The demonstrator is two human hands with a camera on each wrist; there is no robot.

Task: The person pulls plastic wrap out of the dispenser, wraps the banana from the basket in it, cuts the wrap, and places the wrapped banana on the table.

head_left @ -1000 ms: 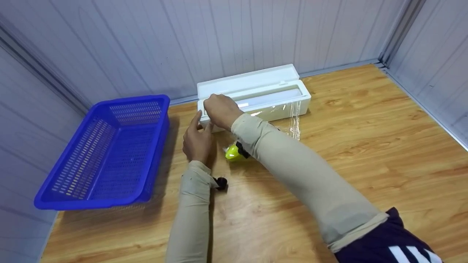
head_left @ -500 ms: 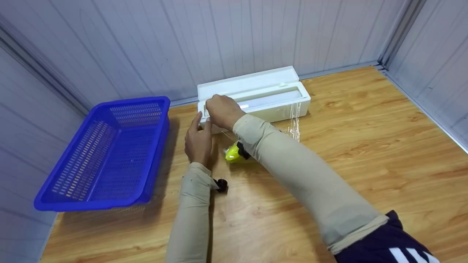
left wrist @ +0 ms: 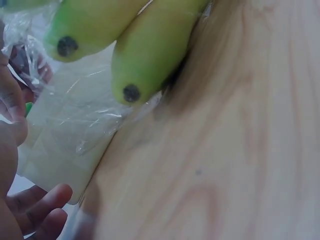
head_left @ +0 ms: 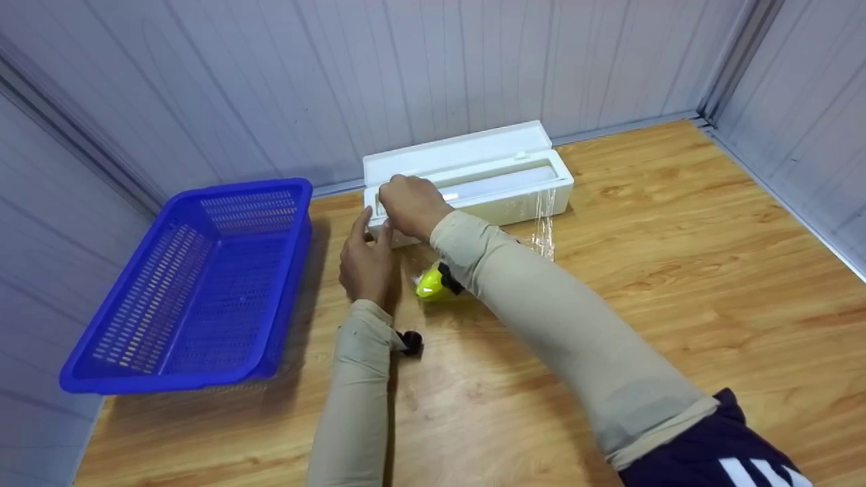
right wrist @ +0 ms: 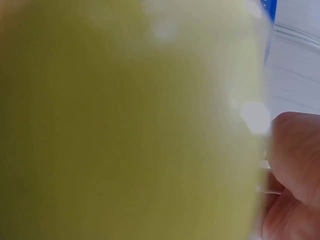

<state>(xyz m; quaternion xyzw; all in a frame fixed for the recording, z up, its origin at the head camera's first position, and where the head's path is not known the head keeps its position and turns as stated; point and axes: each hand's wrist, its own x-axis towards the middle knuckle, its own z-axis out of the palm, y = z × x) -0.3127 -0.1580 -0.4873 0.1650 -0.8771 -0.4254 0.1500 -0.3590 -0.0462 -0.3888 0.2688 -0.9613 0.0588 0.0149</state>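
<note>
A long white cling film box [head_left: 517, 206] stands by the back wall with its lid up and a film roll [head_left: 500, 184] inside. My left hand [head_left: 365, 267] grips its near left corner, thumb in front and fingers around the end. My right hand [head_left: 411, 203] crosses over, fingers curled at the same end of the front rim. A small green slide cutter [left wrist: 29, 107] shows beside its fingertips in the left wrist view. Clear film [head_left: 545, 226] hangs from the box's front over yellow-green bananas [left wrist: 150, 60]. In the head view, my right forearm hides most of the bananas [head_left: 429, 284].
A blue perforated basket [head_left: 287, 297] stands on the left of the wooden table [head_left: 676, 284]. Pale panel walls [head_left: 433, 67] close off the back and both sides. Bananas nearly fill the right wrist view.
Both hands stay at the box's left end, with only slight movement. The film over the box's front shifts a little; the box and basket keep their places.
</note>
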